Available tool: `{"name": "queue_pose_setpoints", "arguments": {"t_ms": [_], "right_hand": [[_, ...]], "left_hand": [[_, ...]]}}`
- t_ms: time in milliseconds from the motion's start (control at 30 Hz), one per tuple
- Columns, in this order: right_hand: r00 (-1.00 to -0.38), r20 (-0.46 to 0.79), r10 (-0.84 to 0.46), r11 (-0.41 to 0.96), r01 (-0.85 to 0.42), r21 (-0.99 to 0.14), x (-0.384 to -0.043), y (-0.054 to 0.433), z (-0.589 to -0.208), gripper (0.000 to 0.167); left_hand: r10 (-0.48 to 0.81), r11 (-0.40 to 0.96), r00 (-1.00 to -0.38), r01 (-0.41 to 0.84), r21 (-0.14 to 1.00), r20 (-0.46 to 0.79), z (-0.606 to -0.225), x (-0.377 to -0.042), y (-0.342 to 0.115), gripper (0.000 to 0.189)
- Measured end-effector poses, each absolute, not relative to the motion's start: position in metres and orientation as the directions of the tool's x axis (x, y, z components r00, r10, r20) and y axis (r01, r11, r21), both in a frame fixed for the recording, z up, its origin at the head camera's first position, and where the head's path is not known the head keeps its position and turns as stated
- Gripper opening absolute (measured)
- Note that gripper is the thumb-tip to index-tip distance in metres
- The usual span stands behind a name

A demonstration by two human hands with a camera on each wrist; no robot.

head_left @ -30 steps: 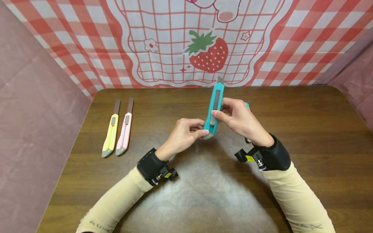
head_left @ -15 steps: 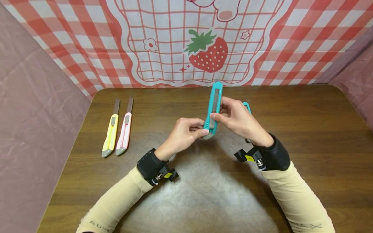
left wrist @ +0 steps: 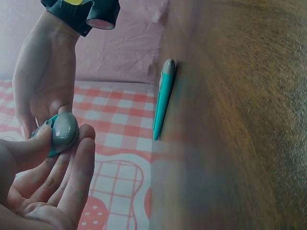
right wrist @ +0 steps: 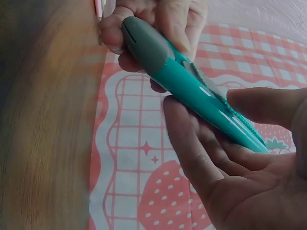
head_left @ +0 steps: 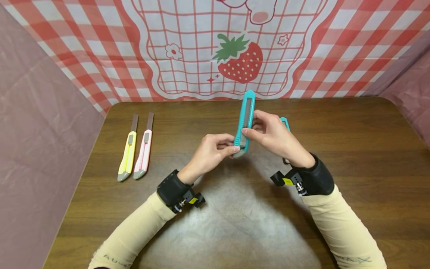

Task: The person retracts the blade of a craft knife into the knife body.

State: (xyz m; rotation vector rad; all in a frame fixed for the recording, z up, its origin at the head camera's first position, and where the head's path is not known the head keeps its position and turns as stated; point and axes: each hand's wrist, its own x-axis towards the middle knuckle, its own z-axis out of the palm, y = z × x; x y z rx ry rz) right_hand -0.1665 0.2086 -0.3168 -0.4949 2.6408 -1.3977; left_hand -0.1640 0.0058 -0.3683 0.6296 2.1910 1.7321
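The left hand (head_left: 211,153) pinches the grey end (right wrist: 148,45) of a teal knife (head_left: 248,108) between thumb and fingers, while the right hand (head_left: 277,136) grips its middle, thumb on the slider (head_left: 242,141). The right wrist view alone shows the slot (right wrist: 131,33) in that end; the left wrist view shows a second teal knife (left wrist: 164,98) whole on the table (head_left: 352,168), mostly hidden behind the right hand from the head. Left of the left hand lie one yellow knife (head_left: 127,157) and one pink knife (head_left: 143,155), side by side: four knives, two teal.
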Motion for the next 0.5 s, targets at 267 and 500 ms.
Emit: {"name": "queue_pose_setpoints", "arguments": {"t_ms": [267,500], "right_hand": [[-0.94,0.002,-0.341,0.51,-0.186,-0.84,-0.1669,0.2083,-0.3189,0.021],[-0.944,0.04,-0.328,0.526,-0.217,-0.822,-0.1661,0.2084,-0.32,0.017]], "left_hand": [[0.517,0.211,-0.855,0.175,0.962,0.042,-0.3669,-0.1645,0.0045,0.023],[0.549,0.191,-0.835,0.109,0.975,-0.014,-0.3649,-0.1648,0.0057,0.024]]}}
